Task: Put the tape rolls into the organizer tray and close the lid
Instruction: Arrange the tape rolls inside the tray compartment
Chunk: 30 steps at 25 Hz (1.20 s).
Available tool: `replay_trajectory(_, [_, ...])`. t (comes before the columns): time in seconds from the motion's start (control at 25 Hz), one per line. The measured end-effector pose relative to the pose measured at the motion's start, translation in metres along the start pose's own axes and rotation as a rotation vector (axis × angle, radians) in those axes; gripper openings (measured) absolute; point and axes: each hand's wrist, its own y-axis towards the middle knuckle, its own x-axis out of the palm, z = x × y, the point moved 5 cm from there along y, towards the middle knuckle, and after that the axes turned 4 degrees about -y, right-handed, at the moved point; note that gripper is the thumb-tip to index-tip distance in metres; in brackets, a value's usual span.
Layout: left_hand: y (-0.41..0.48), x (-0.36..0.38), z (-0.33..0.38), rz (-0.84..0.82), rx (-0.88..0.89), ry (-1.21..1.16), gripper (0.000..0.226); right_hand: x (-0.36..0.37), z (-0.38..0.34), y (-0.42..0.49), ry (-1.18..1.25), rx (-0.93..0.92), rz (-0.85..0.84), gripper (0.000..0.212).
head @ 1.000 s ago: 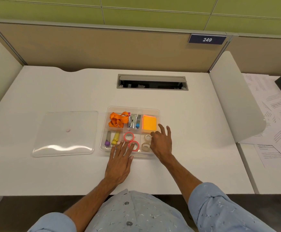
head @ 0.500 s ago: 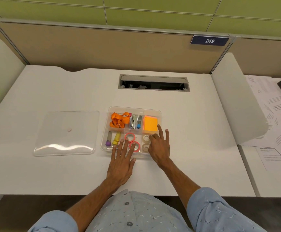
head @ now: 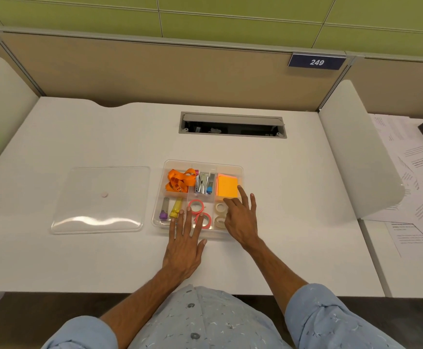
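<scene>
Nearest the camera, pale blue patterned sleeves (head: 323, 321) rolled up on both forearms. Just beyond, on the white bench (head: 79, 260), left hand (head: 184, 250) lying flat, palm down, fingers spread wide, holding nothing; fingertips reaching over the near rim of the clear organizer tray (head: 240, 170). Right hand (head: 241, 220) hovering or resting over the tray's near right corner, loosely open, index finger extended toward the orange sticky notes (head: 227, 186), nothing gripped.

Inside the tray, front row: purple marker (head: 163, 210) and yellow marker (head: 175, 209) in the left compartment; two pink tape rolls (head: 196, 206) in the middle compartment, the nearer one partly under the left fingertips; two clear tape rolls (head: 220, 209) in the right compartment, just beside the right hand's knuckles. Back row: orange lanyard (head: 179, 181) at left, small staplers (head: 204, 183) in the middle, sticky notes at right.

Left of the tray, apart from it, the clear lid (head: 99, 200) lying flat on the bench, tray uncovered.

Farther back, a grey cable slot (head: 231, 122) in the bench top. Right of a white divider (head: 356, 152), printed papers (head: 419, 177). Beyond, a tan partition with a plate (head: 316, 62) marked 249.
</scene>
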Motion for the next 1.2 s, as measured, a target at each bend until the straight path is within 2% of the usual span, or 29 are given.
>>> replay_trajectory(0.2, [-0.001,-0.002,0.001,0.021,0.016,-0.021,0.077,-0.006,0.014,-0.008,0.095,0.028,0.118,0.040])
replay_trajectory(0.4, [-0.002,-0.003,0.000,0.024,0.027,-0.007,0.075,0.000,0.010,-0.008,-0.012,-0.031,-0.016,0.059])
replay_trajectory(0.56, [-0.003,-0.005,0.000,0.044,0.043,-0.021,0.073,0.005,0.009,-0.010,-0.016,-0.011,-0.071,0.054])
replay_trajectory(0.96, [-0.005,-0.009,0.002,0.080,0.041,-0.077,0.071,-0.007,0.015,-0.006,0.018,0.037,0.025,0.058])
replay_trajectory(1.2, [-0.003,-0.008,0.002,0.055,0.030,-0.061,0.072,-0.003,0.000,-0.001,0.046,0.144,0.065,0.046])
